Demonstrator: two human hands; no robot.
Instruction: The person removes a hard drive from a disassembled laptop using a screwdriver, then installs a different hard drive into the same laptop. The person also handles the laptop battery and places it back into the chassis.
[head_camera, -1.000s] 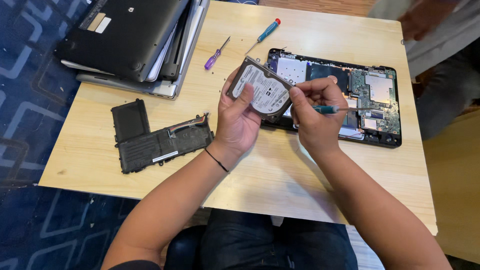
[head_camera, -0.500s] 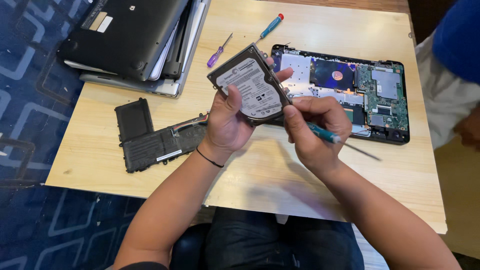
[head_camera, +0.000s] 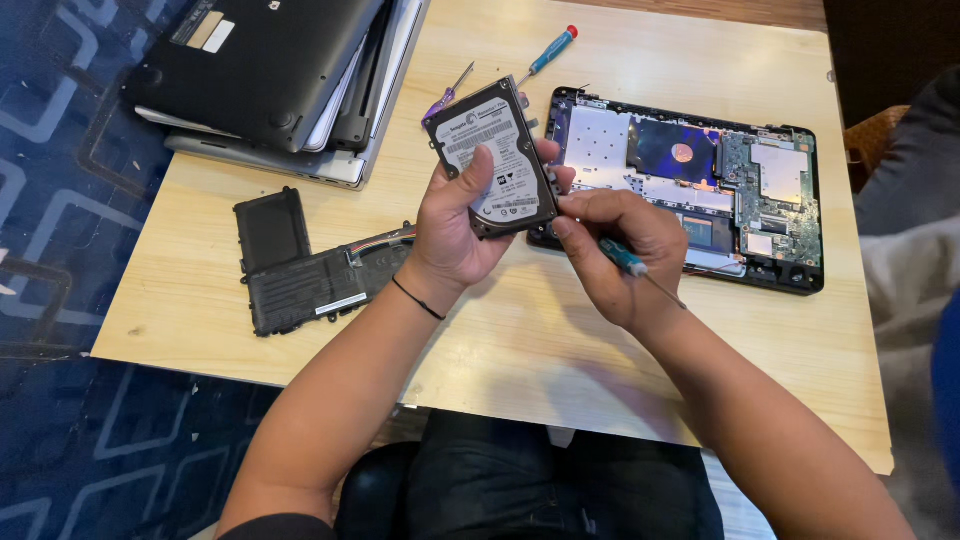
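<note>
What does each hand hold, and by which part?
Left hand grips the hard drive by its lower edge. Right hand holds a screwdriver by its handle, fingers also touching the drive.

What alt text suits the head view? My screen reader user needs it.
A left hand holds up a flat rectangular hard drive while the right hand touches its edge, gripping a teal-handled screwdriver, above an opened black laptop base on a pale wooden table.
</note>
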